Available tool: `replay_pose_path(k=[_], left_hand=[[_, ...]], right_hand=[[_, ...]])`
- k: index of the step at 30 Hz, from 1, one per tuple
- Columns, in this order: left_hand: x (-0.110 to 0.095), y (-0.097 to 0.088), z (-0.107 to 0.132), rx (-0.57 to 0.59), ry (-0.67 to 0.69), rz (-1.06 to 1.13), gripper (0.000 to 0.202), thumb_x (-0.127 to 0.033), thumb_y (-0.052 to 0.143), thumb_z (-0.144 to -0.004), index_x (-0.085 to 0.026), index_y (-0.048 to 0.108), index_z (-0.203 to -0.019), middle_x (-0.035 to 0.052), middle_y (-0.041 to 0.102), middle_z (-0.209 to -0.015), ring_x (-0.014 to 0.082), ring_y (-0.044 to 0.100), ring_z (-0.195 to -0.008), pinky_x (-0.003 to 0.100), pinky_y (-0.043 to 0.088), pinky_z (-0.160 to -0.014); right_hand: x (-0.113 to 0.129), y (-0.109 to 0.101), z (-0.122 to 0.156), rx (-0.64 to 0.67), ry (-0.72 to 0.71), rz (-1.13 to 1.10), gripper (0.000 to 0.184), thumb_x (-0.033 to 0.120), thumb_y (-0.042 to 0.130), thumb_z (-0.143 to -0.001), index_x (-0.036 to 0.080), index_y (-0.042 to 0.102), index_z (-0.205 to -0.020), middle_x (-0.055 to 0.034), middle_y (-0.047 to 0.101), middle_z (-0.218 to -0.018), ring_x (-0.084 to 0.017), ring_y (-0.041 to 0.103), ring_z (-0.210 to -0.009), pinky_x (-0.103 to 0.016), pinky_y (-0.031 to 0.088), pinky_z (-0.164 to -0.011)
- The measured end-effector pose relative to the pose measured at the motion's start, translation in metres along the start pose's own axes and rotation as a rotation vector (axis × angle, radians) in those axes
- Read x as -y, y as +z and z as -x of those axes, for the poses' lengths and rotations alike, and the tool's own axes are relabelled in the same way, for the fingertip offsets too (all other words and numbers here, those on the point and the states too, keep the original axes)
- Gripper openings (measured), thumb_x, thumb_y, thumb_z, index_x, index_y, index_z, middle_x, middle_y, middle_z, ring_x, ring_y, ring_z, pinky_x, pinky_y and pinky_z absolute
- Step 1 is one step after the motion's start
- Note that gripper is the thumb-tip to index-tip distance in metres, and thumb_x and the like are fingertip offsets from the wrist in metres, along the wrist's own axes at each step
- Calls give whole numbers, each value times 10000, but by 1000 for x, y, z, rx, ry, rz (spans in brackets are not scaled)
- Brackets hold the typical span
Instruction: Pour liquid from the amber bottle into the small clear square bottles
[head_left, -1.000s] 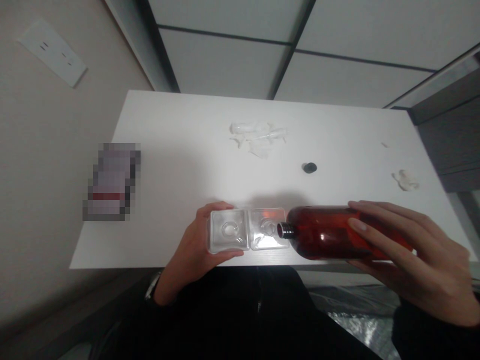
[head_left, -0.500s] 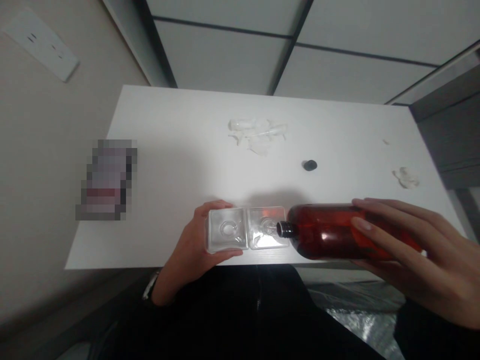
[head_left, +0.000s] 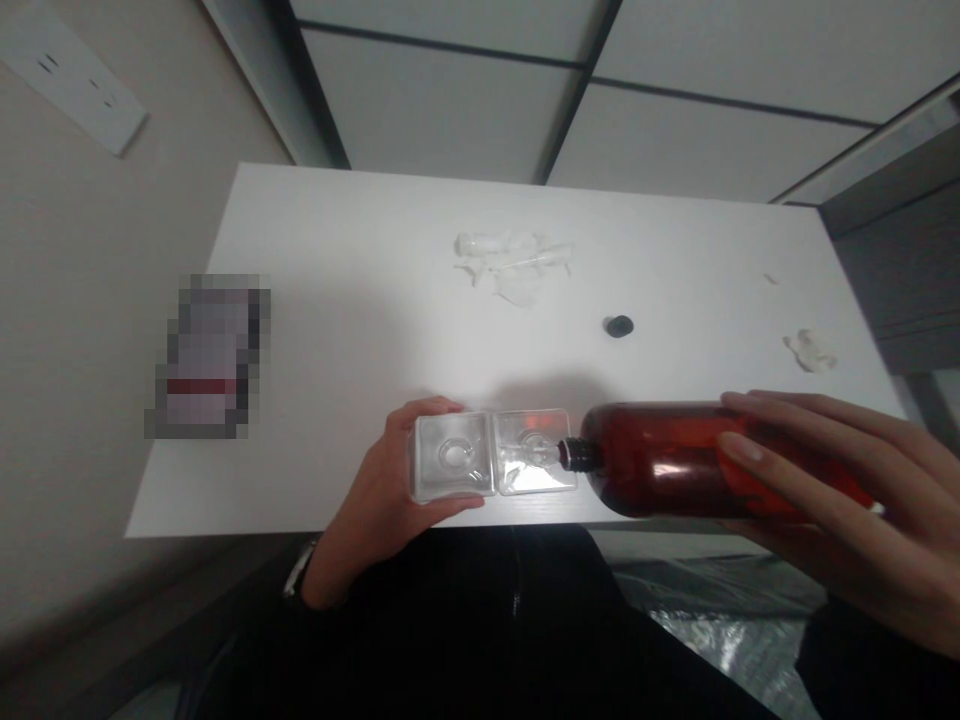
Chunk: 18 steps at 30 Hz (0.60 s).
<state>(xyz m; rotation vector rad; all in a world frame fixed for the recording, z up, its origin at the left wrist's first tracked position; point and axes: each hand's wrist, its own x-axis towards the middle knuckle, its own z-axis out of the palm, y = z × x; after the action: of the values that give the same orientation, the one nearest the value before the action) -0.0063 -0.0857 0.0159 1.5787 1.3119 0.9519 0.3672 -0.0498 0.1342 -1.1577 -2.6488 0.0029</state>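
My left hand (head_left: pixel 382 480) grips the left side of a clear plastic box (head_left: pixel 454 482), thumb at the near edge and fingers at the far edge. The box lies opened out into two square halves with a round ring moulded in each. In my right hand (head_left: pixel 847 480) is a see-through red-brown bottle (head_left: pixel 667 455), tipped on its side with its black threaded neck pointing left. The uncapped mouth is over the right half (head_left: pixel 514 482). Clear liquid (head_left: pixel 532 455) streams leftward from it above that half. The bottle's base is partly hidden by my right hand.
A small black cap (head_left: pixel 619 326) lies on the white table (head_left: pixel 322 300) beyond the bottle. Crumpled clear film (head_left: pixel 517 262) is at the back, with another scrap (head_left: pixel 814 350) at the right. A blurred-out object (head_left: pixel 206 360) sits near the left edge. A wall socket (head_left: pixel 75 80) is at upper left.
The bottle has shifted slightly right, and the liquid stream from its mouth now reaches further left. My left hand and the box have stayed in place.
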Motion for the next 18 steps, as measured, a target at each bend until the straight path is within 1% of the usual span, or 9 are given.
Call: replay_pose_path(k=[2, 4, 7, 9, 12, 16, 18], left_hand=[[0, 0, 0, -4, 2, 3, 815, -356, 959, -729, -328, 493, -1397, 99, 603, -1397, 336, 614, -1327, 505, 519, -1123], [-1, 0, 0, -7, 6, -4, 813, -354, 960, -728, -332, 496, -1395, 94, 605, -1393, 335, 620, -1319, 500, 525, -1117], [0, 0, 0, -2, 29, -17, 829, -358, 954, -742, -346, 472, -1415, 88, 602, -1398, 329, 625, -1313, 493, 535, -1101], [0, 0, -1, 2, 46, -25, 829, -364, 946, -756, -352, 456, -1425, 87, 596, -1403, 326, 624, -1316, 492, 538, -1095], [1, 0, -1, 2, 46, -32, 829, -370, 941, -764, -352, 444, -1428, 89, 594, -1406, 324, 625, -1316, 497, 538, -1094], [0, 0, -1, -3, 38, -38, 828, -372, 946, -755, -338, 454, -1420, 94, 602, -1402, 329, 627, -1321, 499, 542, -1094], [-1, 0, 0, -4, 34, -43, 826, -376, 949, -750, -335, 460, -1415, 96, 601, -1406, 332, 628, -1324, 502, 542, -1099]], right_hand=[[-3, -2, -1, 39, -71, 55, 781, 153, 610, -1001, 442, 313, -1664, -65, 613, -1549, -404, 691, -1262, -579, 648, -964], [-5, -1, -2, -7, -118, 101, 758, 155, 605, -1007, 391, 325, -1671, -111, 651, -1498, -403, 708, -1225, -568, 652, -924], [-2, 0, -5, -92, -154, 133, 723, 127, 611, -1005, 299, 372, -1665, -200, 680, -1432, -427, 715, -1187, -592, 629, -887], [0, 0, -6, -96, -164, 125, 712, 112, 609, -1004, 271, 385, -1661, -234, 680, -1415, -443, 711, -1182, -603, 610, -877], [2, -2, -4, -87, -151, 115, 734, 104, 634, -991, 281, 384, -1659, -233, 669, -1436, -448, 712, -1183, -600, 599, -881], [-1, -4, -1, -81, -111, 119, 763, 109, 652, -985, 341, 374, -1656, -175, 636, -1508, -423, 706, -1228, -587, 602, -930], [-5, -5, 1, -64, -122, 124, 758, 121, 659, -985, 352, 382, -1652, -156, 615, -1538, -411, 703, -1245, -581, 610, -941]])
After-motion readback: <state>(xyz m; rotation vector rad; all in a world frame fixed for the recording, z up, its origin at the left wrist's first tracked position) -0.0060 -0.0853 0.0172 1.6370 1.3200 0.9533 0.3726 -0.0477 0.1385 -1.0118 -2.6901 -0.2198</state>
